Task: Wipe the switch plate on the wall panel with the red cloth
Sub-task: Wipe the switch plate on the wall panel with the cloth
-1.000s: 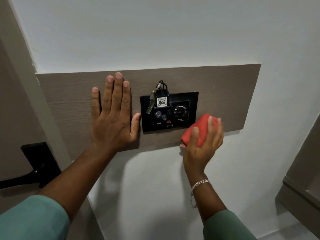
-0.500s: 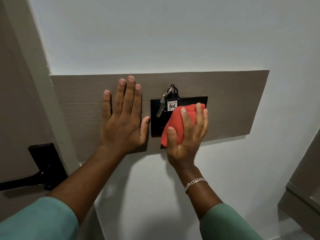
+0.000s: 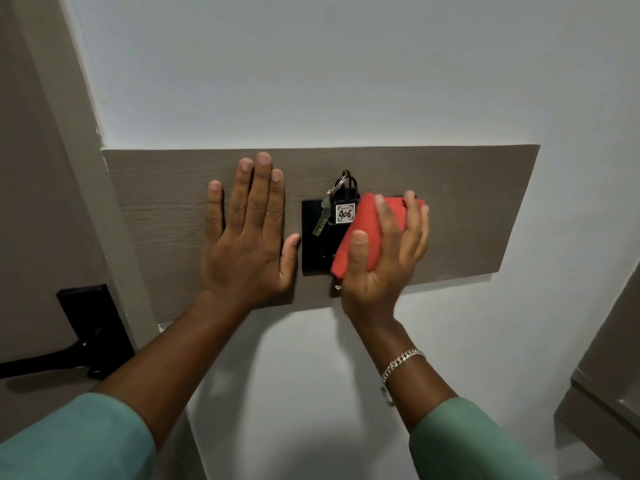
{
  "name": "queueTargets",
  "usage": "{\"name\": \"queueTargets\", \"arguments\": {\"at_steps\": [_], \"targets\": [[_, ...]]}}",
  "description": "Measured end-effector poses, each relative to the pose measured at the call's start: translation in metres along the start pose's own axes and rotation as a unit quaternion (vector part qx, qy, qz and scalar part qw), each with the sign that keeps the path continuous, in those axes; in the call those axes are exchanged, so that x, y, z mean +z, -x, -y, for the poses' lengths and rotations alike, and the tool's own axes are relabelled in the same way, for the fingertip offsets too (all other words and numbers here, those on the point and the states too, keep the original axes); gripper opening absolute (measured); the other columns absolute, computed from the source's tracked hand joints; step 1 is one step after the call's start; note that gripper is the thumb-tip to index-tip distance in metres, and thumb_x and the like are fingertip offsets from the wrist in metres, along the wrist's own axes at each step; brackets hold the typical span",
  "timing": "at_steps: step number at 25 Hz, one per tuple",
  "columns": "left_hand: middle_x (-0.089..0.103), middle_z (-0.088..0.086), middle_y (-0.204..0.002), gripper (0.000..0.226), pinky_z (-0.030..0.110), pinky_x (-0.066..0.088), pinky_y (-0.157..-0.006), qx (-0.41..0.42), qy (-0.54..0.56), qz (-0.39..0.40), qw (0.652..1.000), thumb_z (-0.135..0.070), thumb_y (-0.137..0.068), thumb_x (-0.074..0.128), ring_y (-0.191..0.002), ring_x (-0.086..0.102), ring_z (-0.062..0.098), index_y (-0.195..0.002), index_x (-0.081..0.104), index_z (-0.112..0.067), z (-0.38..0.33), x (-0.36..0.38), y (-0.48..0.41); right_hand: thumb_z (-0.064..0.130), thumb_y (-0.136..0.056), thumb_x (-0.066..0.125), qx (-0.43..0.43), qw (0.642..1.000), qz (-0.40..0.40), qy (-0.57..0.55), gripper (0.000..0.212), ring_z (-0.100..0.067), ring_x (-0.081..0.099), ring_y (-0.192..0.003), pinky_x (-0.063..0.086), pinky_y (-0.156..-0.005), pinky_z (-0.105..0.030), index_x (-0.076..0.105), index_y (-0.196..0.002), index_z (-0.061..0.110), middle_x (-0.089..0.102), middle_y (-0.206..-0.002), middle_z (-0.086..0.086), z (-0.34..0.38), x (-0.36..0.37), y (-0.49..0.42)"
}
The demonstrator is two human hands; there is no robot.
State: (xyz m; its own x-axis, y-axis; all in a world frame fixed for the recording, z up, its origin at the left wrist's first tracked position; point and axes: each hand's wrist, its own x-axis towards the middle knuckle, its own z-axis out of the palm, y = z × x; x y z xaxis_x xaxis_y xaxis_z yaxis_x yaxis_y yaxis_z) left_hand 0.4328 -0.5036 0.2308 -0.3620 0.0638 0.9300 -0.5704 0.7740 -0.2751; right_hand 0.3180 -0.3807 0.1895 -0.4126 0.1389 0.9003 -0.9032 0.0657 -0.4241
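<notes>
A black switch plate sits in the middle of a grey-brown wood wall panel. My right hand presses a folded red cloth flat against the plate's right half, hiding its knobs. A black key fob with a tag reading 406 and a silver key hangs at the plate's top. My left hand lies flat on the panel just left of the plate, fingers spread upward, holding nothing.
A door with a black lever handle stands at the far left behind a pale door frame. White wall surrounds the panel. The corner of a grey-brown cabinet juts in at the lower right.
My right hand carried the red cloth from the plate's lower right corner up onto the plate, then a little to the right across it. My left hand stayed flat on the panel.
</notes>
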Motion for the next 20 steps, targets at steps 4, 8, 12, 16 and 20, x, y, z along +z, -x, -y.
{"name": "queueTargets", "arguments": {"at_steps": [4,8,12,16,20], "targets": [[0.005,0.017,-0.161,0.075,0.052,-0.001,-0.123,-0.002,0.006,0.003,1.000,-0.043,-0.095,0.035,-0.151,0.008,0.033,-0.154,0.015,0.000,0.000,-0.002,0.000,0.048,-0.099,0.050,-0.231,0.964,0.102,0.082,0.047,-0.046,0.024,-0.149,0.029,-0.118,-0.067,0.046,-0.141,0.028,0.031,-0.156,-0.018,-0.014,-0.005,0.016],[0.007,0.017,-0.161,0.076,0.052,0.000,-0.123,0.000,-0.004,0.003,1.000,-0.043,-0.094,0.037,-0.151,0.009,0.034,-0.154,0.017,0.000,-0.001,-0.001,0.000,0.052,-0.100,0.042,-0.153,0.983,0.080,0.068,0.046,-0.043,0.022,-0.151,0.027,-0.119,-0.065,0.045,-0.139,0.027,0.029,-0.156,-0.019,-0.031,-0.019,0.010],[0.007,0.017,-0.161,0.077,0.052,0.001,-0.123,0.002,0.011,0.006,1.000,-0.042,-0.093,0.039,-0.152,0.007,0.033,-0.153,0.017,0.000,0.002,-0.002,0.001,0.049,-0.101,0.041,-0.063,0.998,0.016,0.016,0.043,-0.032,0.024,-0.152,0.026,-0.123,-0.047,0.055,-0.135,0.027,0.039,-0.155,-0.011,-0.013,-0.007,-0.020],[0.013,0.018,-0.160,0.077,0.054,0.006,-0.122,0.015,0.030,0.023,0.999,-0.041,-0.091,0.045,-0.151,0.011,0.032,-0.152,0.024,0.001,0.005,-0.009,0.006,0.045,-0.101,0.042,-0.169,0.983,0.057,0.041,0.040,-0.038,0.032,-0.146,0.032,-0.118,-0.055,0.059,-0.127,0.020,0.046,-0.146,-0.018,-0.033,-0.020,-0.030],[0.027,0.022,-0.158,0.070,0.055,0.012,-0.121,-0.007,0.139,0.021,0.990,-0.029,-0.086,0.052,-0.149,0.021,0.036,-0.147,0.036,0.002,0.004,-0.027,0.003,0.040,-0.099,0.047,-0.168,0.981,0.076,0.063,0.035,-0.038,0.033,-0.145,0.030,-0.121,-0.048,0.060,-0.126,0.021,0.045,-0.146,-0.017,-0.044,-0.034,-0.036]]}}
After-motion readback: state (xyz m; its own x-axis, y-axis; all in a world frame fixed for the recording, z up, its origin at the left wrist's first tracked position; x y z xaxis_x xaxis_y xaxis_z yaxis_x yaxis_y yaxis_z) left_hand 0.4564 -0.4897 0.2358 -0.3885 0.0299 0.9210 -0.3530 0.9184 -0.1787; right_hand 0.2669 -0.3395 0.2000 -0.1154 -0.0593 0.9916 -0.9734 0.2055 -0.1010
